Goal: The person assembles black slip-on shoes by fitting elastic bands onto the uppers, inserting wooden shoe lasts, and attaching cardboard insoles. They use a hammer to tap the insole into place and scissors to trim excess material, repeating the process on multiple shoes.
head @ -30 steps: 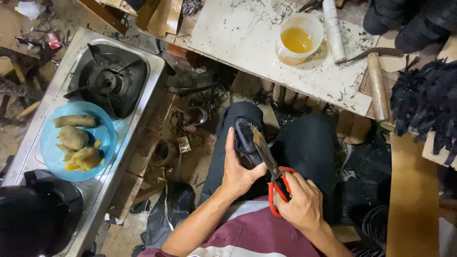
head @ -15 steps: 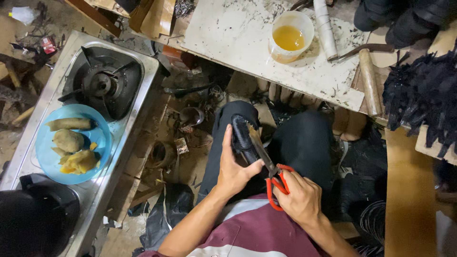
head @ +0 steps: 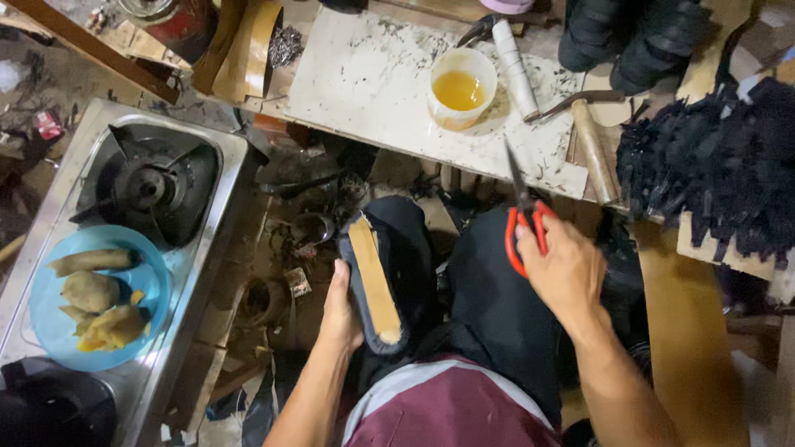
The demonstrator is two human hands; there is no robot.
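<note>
- Head view, the hands: the left hand (head: 339, 308) clasps the dark shoe (head: 389, 269) along its near edge, turned sole-up on the lap so that the tan strip of the sole faces the camera; the shoe lies over the left knee of the dark trousers (head: 497, 314).
- The right hand (head: 565, 269) is clenched through the red handles of the scissors (head: 522, 207), blades closed and pointing up toward the white board (head: 364, 83).
- Around them: on the board stand a plastic cup of amber liquid (head: 460, 87), a rolled white tube (head: 515, 68) just beside it, and a hammer (head: 590, 136) at the right end (its wooden handle reaches toward the person).
- A heap of black scraps (head: 712, 165) lies on the bench at far right, with dark shoes (head: 629, 37) above it.
- To the left sits a steel gas stove (head: 149, 186), and on its near burner a blue plate (head: 141, 277) with cooked yellow pieces; a black pot (head: 50, 410) fills the bottom corner.
- The floor between stove and knee is littered with small tins and offcuts; nothing lies between either hand and what it holds.
- Against the frame half a second earlier: the scissors were then down at the shoe, blades against its rim, hands close together; now the right hand has lifted them clear, well apart from the shoe, and the shoe has been turned to show its sole.
</note>
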